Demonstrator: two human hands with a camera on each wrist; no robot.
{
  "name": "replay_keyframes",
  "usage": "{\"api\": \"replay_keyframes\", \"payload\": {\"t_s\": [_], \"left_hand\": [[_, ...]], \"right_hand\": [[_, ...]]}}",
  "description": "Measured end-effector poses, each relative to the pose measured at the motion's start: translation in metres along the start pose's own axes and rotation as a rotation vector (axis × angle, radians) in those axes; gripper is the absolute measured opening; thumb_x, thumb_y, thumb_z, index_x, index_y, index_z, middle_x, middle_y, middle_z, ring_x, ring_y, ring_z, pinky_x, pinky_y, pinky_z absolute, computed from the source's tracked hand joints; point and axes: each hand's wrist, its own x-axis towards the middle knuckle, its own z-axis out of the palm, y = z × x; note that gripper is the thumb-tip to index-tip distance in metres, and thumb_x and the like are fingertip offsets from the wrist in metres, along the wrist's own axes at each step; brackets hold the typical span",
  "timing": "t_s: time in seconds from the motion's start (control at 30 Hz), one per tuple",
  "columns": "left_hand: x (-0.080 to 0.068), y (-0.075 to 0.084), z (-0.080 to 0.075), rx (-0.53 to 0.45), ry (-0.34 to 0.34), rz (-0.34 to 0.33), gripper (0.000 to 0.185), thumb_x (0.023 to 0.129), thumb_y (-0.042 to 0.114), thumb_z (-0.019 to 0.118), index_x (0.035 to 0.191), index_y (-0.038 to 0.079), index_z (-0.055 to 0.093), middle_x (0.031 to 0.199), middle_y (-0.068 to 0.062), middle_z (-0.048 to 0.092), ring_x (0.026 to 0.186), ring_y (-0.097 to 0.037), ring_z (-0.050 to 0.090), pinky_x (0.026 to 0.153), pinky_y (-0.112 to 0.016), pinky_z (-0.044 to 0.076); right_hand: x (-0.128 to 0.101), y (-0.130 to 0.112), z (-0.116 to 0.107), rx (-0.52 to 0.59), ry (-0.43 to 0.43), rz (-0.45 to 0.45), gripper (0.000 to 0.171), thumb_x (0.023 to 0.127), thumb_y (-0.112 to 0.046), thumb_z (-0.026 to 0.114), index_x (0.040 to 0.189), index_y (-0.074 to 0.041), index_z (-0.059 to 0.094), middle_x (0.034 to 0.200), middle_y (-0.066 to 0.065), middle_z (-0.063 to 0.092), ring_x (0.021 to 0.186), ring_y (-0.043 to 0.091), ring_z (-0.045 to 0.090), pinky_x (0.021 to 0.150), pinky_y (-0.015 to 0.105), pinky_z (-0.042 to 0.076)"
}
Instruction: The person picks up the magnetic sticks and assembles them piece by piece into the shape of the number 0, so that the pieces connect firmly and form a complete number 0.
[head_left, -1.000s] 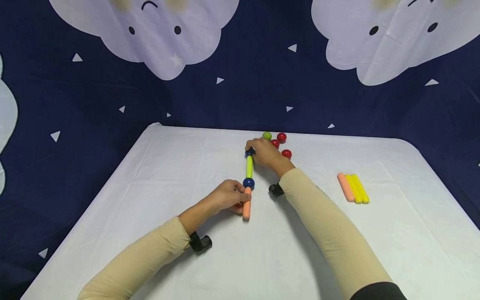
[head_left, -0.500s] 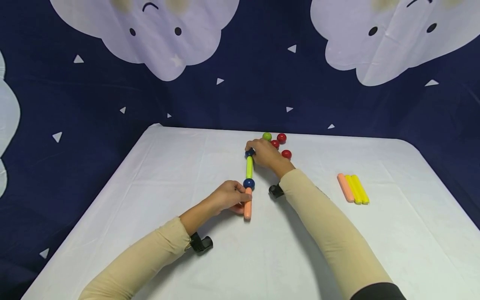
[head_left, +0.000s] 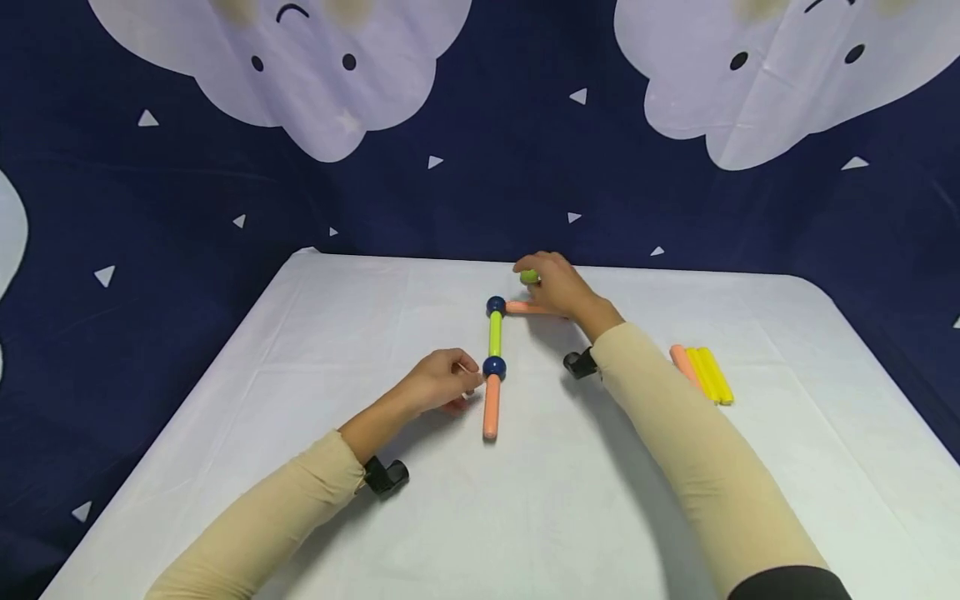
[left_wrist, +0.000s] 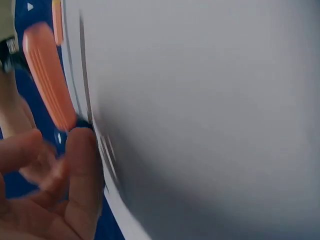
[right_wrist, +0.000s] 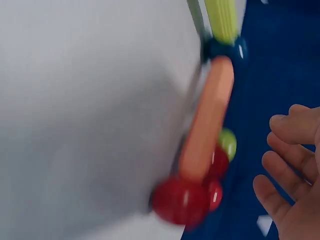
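Note:
On the white table, a yellow-green stick (head_left: 495, 335) joins two dark blue balls; the far ball (head_left: 496, 306) and the near ball (head_left: 494, 367) sit at its ends. An orange stick (head_left: 491, 407) runs from the near ball toward the person. Another orange stick (right_wrist: 207, 120) extends right from the far ball. My left hand (head_left: 441, 382) is just left of the near ball, fingers loosely bent and holding nothing. Over the far orange stick, my right hand (head_left: 557, 285) has parted fingers with nothing between them; a green ball (head_left: 529, 276) shows behind its fingertips.
Red balls, one of them a near red ball (right_wrist: 181, 201), lie by the far orange stick, hidden behind the right hand in the head view. Two yellow sticks (head_left: 709, 375) and a loose orange stick (head_left: 684, 367) lie at right. A dark blue patterned cloth (head_left: 420, 208) hangs behind the table.
My right hand has let go of the far blue ball and moved right and back, uncovering the far orange stick. My left hand has released the near orange stick and drawn slightly left.

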Motion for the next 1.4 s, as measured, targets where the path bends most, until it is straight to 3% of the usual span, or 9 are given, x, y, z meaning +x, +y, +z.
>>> {"api": "replay_keyframes", "payload": {"t_s": [0.27,0.37,0.43,0.57,0.7,0.83,1.1,1.23,1.4], "left_hand": [[0.01,-0.003,-0.026,0.28,-0.003,0.394,0.031,0.093,0.01,0.064,0.124,0.009,0.065,0.114,-0.014,0.068,0.092,-0.021,0.064,0.075,-0.028,0.05],[0.015,-0.003,-0.029,0.386,-0.028,0.489,0.035,0.093,0.009,0.066,0.127,0.012,0.065,0.117,-0.014,0.068,0.096,-0.021,0.063,0.08,-0.03,0.05],[0.018,-0.002,-0.028,0.435,-0.058,0.511,0.036,0.093,0.009,0.066,0.129,0.013,0.064,0.117,-0.013,0.067,0.097,-0.02,0.063,0.082,-0.031,0.051],[0.021,0.003,-0.024,0.496,-0.113,0.481,0.04,0.095,0.014,0.065,0.135,0.015,0.061,0.12,-0.01,0.064,0.106,-0.021,0.061,0.09,-0.034,0.051],[0.024,0.006,-0.024,0.48,-0.164,0.423,0.043,0.097,0.017,0.063,0.139,0.016,0.057,0.123,-0.011,0.061,0.112,-0.023,0.058,0.096,-0.037,0.049],[0.027,0.005,-0.024,0.459,-0.196,0.395,0.044,0.097,0.016,0.062,0.141,0.019,0.055,0.123,-0.01,0.06,0.109,-0.02,0.055,0.092,-0.033,0.048],[0.033,0.011,-0.021,0.512,-0.215,0.371,0.043,0.097,0.02,0.063,0.139,0.02,0.058,0.118,-0.007,0.061,0.097,-0.015,0.05,0.083,-0.027,0.043],[0.036,0.013,-0.02,0.521,-0.221,0.36,0.04,0.097,0.02,0.065,0.137,0.019,0.061,0.116,-0.006,0.064,0.094,-0.015,0.052,0.08,-0.026,0.044],[0.04,0.013,-0.019,0.503,-0.219,0.329,0.037,0.096,0.021,0.066,0.132,0.019,0.063,0.112,-0.004,0.068,0.092,-0.014,0.054,0.078,-0.026,0.046]], "right_hand": [[0.001,0.045,-0.026,0.06,0.06,0.176,0.042,0.095,-0.001,0.052,0.136,-0.009,0.056,0.141,0.018,0.052,0.133,0.036,0.046,0.114,0.052,0.036],[0.001,0.055,-0.028,0.07,0.071,0.206,0.043,0.095,0.0,0.052,0.137,-0.01,0.055,0.14,0.018,0.051,0.129,0.036,0.048,0.111,0.052,0.038],[0.001,0.059,-0.028,0.056,0.053,0.218,0.046,0.095,0.0,0.05,0.139,-0.011,0.053,0.141,0.019,0.049,0.128,0.036,0.047,0.111,0.052,0.038],[0.0,0.062,-0.026,0.028,0.007,0.24,0.051,0.095,0.0,0.047,0.143,-0.016,0.05,0.147,0.02,0.042,0.137,0.038,0.038,0.117,0.056,0.032],[0.004,0.065,-0.022,0.015,-0.037,0.234,0.056,0.093,0.002,0.046,0.146,-0.018,0.048,0.155,0.019,0.033,0.145,0.041,0.029,0.119,0.059,0.026],[0.007,0.067,-0.018,-0.015,-0.08,0.215,0.06,0.093,0.002,0.047,0.15,-0.018,0.043,0.16,0.019,0.027,0.147,0.044,0.025,0.118,0.062,0.025],[0.007,0.072,-0.012,-0.049,-0.081,0.215,0.065,0.094,0.0,0.046,0.154,-0.021,0.035,0.166,0.018,0.013,0.15,0.046,0.019,0.119,0.062,0.022],[0.006,0.074,-0.01,-0.031,-0.091,0.223,0.06,0.093,0.0,0.049,0.15,-0.017,0.042,0.164,0.018,0.023,0.15,0.044,0.022,0.12,0.06,0.022],[0.007,0.073,-0.008,0.032,-0.029,0.266,0.042,0.093,-0.004,0.056,0.134,-0.011,0.052,0.145,0.019,0.05,0.135,0.037,0.044,0.116,0.054,0.034]]}}
